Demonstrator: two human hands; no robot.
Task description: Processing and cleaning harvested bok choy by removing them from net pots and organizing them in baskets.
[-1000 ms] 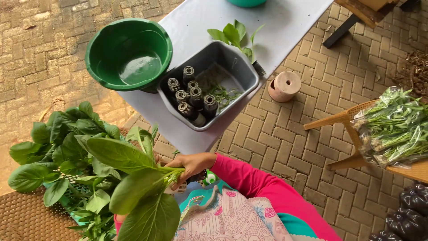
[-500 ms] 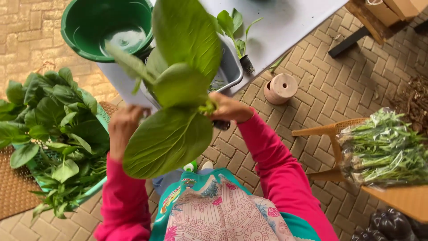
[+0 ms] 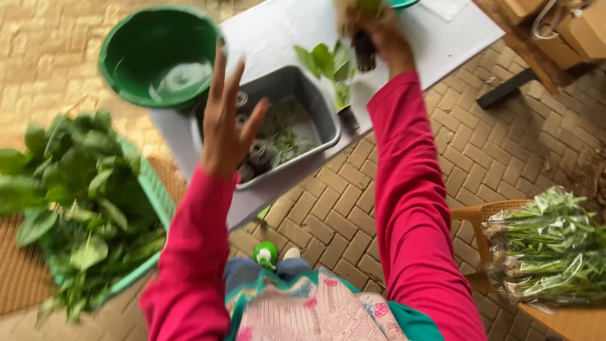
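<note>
Head view
Left hand point(image 3: 228, 129): open, fingers spread, empty, raised over the grey tub point(image 3: 319, 104).
Right hand point(image 3: 379, 35): closed around a plant point(image 3: 365, 25) by its dark root pot, leaves blurred, above the worktop point(image 3: 278, 25) beyond the tub.
Tub: small black pots, loose greens inside.
Basin point(image 3: 158, 57): green, left of tub.
Basket point(image 3: 151, 189): leafy greens, far left.

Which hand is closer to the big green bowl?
The left hand. It is raised, fingers spread, just right of the green bowl, over the grey tub. The right hand is farther right, holding a small plant.
</note>
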